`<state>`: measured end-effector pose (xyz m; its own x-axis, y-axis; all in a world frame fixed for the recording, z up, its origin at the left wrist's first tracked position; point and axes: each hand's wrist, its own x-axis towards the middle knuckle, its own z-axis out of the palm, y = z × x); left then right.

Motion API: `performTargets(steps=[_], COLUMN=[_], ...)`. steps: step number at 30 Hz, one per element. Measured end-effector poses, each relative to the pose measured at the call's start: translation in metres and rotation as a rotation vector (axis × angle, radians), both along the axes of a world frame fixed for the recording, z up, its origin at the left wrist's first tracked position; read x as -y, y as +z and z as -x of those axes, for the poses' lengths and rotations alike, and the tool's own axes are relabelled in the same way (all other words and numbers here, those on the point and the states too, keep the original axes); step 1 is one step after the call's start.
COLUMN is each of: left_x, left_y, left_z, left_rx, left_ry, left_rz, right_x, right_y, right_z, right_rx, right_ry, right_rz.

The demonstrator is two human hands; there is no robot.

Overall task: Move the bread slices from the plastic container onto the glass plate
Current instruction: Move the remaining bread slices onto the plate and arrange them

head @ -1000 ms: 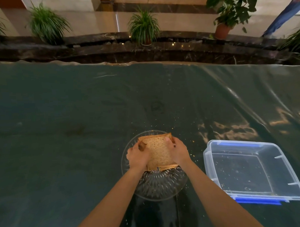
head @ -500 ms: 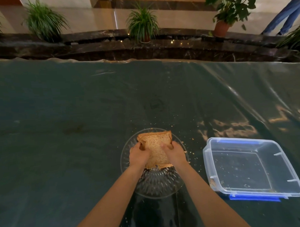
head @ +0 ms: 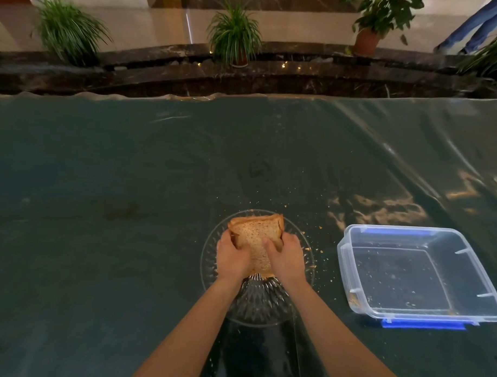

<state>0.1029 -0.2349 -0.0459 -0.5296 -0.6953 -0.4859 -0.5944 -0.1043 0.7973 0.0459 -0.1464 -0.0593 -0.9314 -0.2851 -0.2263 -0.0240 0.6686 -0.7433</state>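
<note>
A stack of brown bread slices (head: 256, 238) rests on the far half of the round cut-glass plate (head: 262, 303). My left hand (head: 232, 258) grips the stack's left side and my right hand (head: 286, 256) grips its right side, fingers lying over the top slice. The clear plastic container (head: 419, 271) with blue clips stands to the right of the plate. It holds only crumbs.
Crumbs (head: 320, 249) lie scattered on the dark green plastic-covered table (head: 102, 221) between plate and container. Beyond the table's far edge runs a dark stone ledge (head: 266, 75) with potted plants (head: 235, 33). A person's legs (head: 472, 28) show at the far right.
Both hands have closed in toward each other over the bread, covering more of the top slice. The stack stays on the plate.
</note>
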Motion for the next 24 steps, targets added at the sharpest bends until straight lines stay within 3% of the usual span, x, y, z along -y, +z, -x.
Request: performTargets(steps=[7, 13, 24], left_x=[0.001, -0.005, -0.008], left_y=[-0.004, -0.01, -0.014], left_z=[-0.014, -0.021, -0.022], left_rx=[-0.043, 0.001, 0.017], left_ry=[0.036, 0.014, 0.035], left_rz=[0.01, -0.008, -0.01], right_x=[-0.005, -0.012, -0.018], right_y=[-0.001, -0.013, -0.014], right_z=[-0.01, -0.015, -0.016], right_rx=[0.069, 0.175, 0.149], right_ry=[0.013, -0.019, -0.014], right_rz=[0.11, 0.082, 0.084])
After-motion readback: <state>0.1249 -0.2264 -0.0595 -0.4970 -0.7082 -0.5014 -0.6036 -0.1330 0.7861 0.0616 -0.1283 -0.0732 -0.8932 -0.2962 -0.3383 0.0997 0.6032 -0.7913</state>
